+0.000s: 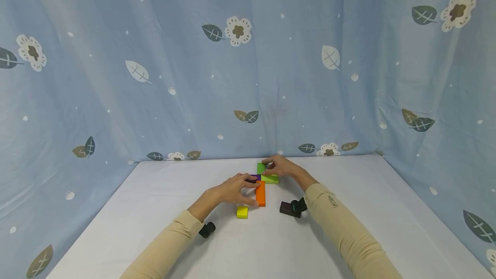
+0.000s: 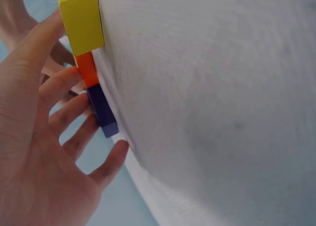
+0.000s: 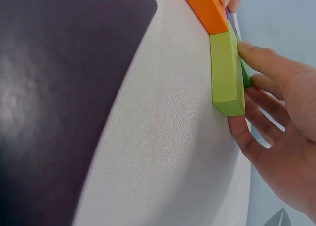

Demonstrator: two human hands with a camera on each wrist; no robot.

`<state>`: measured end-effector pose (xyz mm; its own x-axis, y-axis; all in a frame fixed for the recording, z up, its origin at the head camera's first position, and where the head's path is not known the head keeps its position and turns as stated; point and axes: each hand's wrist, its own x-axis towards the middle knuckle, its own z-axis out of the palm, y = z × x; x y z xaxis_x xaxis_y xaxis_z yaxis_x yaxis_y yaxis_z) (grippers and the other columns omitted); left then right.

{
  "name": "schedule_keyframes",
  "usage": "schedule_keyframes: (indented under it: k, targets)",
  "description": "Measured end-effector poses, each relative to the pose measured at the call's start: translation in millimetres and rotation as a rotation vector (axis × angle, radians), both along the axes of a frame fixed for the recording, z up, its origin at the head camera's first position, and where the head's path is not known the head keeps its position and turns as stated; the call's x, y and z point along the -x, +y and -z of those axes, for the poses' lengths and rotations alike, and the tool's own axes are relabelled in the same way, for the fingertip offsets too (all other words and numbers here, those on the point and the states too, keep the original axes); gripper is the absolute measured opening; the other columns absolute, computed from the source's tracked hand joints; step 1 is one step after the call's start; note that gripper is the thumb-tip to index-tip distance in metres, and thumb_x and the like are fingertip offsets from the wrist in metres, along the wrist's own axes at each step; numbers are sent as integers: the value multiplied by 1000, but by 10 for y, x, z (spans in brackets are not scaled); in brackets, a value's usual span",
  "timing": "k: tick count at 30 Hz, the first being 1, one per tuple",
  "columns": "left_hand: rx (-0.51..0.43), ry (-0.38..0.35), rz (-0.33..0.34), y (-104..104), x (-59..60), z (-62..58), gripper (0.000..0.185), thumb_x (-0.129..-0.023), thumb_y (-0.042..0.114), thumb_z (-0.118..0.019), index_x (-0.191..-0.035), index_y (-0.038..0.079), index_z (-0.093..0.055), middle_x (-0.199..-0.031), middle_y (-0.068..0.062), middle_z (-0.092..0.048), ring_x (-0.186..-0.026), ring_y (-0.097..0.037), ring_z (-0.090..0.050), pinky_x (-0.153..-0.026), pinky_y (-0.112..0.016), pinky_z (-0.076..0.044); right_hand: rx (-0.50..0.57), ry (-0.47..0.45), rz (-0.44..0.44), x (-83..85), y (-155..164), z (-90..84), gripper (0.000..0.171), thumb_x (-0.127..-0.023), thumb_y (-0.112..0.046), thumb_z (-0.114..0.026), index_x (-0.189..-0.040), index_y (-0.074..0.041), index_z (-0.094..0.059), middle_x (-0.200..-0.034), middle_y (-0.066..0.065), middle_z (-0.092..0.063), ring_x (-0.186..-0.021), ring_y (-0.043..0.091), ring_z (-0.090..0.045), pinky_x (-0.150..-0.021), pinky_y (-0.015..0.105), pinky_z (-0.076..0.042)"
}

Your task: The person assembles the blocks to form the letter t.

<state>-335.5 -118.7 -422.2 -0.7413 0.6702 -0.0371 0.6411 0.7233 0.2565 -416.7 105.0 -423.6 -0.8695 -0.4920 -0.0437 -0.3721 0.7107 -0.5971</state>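
Note:
Several coloured blocks lie joined in a cross on the table. In the head view, my left hand (image 1: 235,187) is spread beside the orange block (image 1: 261,194), its thumb near the close end and its fingers over the purple block (image 1: 253,177). The left wrist view shows these fingers (image 2: 66,82) mostly straight along the row. My right hand (image 1: 282,166) is at the far side, fingers bent loosely beside the green block (image 1: 261,168). Its thumb tip touches the back edge of the light green block (image 3: 226,72) in the right wrist view.
A yellow block (image 1: 242,212) lies closer, below the left thumb. The dark brown block (image 1: 288,209) lies by the right wrist, where a black wrist camera (image 1: 298,205) overlaps it. A blue patterned curtain (image 1: 248,76) hangs behind the white table (image 1: 248,249).

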Motion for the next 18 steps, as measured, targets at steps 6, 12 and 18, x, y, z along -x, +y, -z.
schedule_keyframes:
  k: [6,12,18]
  targets:
    - [-7,6,10,-6,17,-2,70,-74,66,-55,-131,27,-48,-140,3,-39,-124,-19,-37,-102,-45,-36,3,-12,16,-3,-3,-3,53,-80,-31,-68,-127,-11,-53,-123,5,-57,-105,22,-58,-89,35,-49]
    - [-43,-2,24,8,44,-4,58,-82,55,-55,-130,24,-50,-137,0,-43,-121,-20,-40,-100,-42,-38,5,-26,30,-2,-6,-9,54,-80,-31,-68,-128,-12,-53,-124,4,-57,-106,22,-57,-90,35,-48]
    - [-80,-5,22,24,86,19,54,-81,51,-60,-126,23,-55,-133,0,-47,-117,-17,-41,-100,-39,-38,1,-30,25,-13,-13,-28,53,-80,-29,-68,-128,-11,-53,-125,5,-57,-106,21,-58,-90,34,-48]
